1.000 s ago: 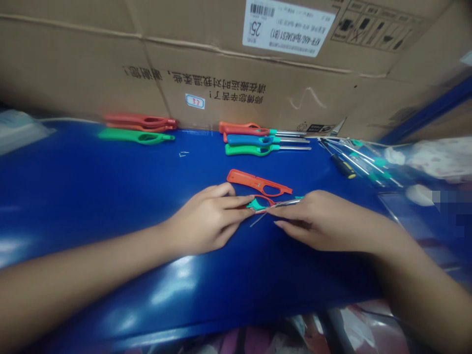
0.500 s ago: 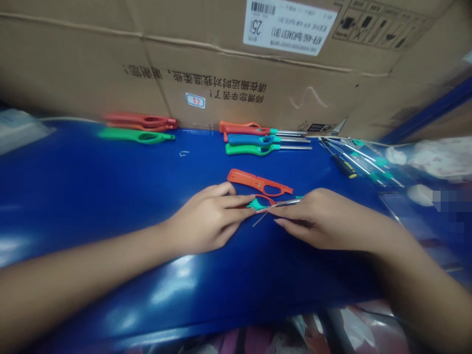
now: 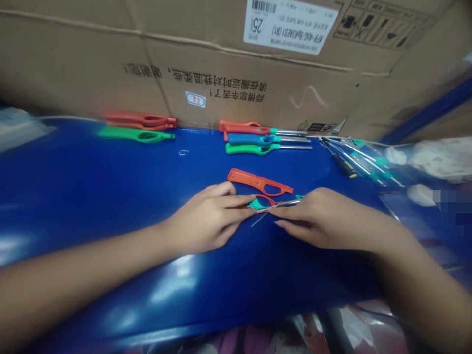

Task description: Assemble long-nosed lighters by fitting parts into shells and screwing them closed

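Observation:
An orange-red lighter body (image 3: 271, 198) with a green trigger (image 3: 253, 204) and a metal tube (image 3: 288, 202) lies partly hidden under both hands. My left hand (image 3: 212, 216) is closed on its handle end, fingertips beside the trigger. My right hand (image 3: 320, 219) pinches the other end near the tube, thumb and forefinger close together. A thin clear strip or wire (image 3: 259, 220) sticks out towards me between the hands. Just behind them rests a loose orange half of a lighter shell (image 3: 260, 182), its inner side up.
Several long-nosed lighters (image 3: 250, 139) lie along the cardboard box (image 3: 206, 59) at the back. Farther left are red and green lighter handles (image 3: 138, 135). Metal tubes (image 3: 357, 157) and a black-and-yellow screwdriver (image 3: 344, 166) lie at the right of the blue table (image 3: 147, 182).
Both hands stay almost where they were. The thin strip between them has shifted very slightly; nothing has been picked up or let go.

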Demonstrator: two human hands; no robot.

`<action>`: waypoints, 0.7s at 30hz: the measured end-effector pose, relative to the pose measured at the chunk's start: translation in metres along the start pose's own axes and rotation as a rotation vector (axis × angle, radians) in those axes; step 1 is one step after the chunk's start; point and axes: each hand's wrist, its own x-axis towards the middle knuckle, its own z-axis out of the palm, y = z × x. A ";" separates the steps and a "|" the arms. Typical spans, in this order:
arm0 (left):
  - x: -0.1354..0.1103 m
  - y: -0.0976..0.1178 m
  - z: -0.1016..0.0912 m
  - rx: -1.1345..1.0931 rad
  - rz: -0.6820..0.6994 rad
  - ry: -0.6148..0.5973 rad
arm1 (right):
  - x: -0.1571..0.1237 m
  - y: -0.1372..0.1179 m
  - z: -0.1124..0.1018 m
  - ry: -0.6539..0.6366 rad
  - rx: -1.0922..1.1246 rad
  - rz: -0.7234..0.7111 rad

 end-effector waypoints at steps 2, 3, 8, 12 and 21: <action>0.000 0.000 0.000 0.001 0.001 0.000 | -0.001 0.001 -0.001 -0.002 -0.014 -0.003; 0.000 0.000 0.000 -0.001 0.001 0.000 | -0.001 0.001 -0.001 -0.004 -0.015 -0.003; 0.000 -0.001 0.001 -0.015 -0.007 0.000 | 0.000 0.004 -0.001 -0.019 0.024 0.006; 0.000 -0.001 0.002 -0.028 -0.005 0.003 | -0.001 0.005 -0.001 -0.018 0.032 0.010; -0.001 -0.002 0.003 -0.067 -0.024 -0.010 | 0.000 0.006 0.000 -0.014 0.056 0.001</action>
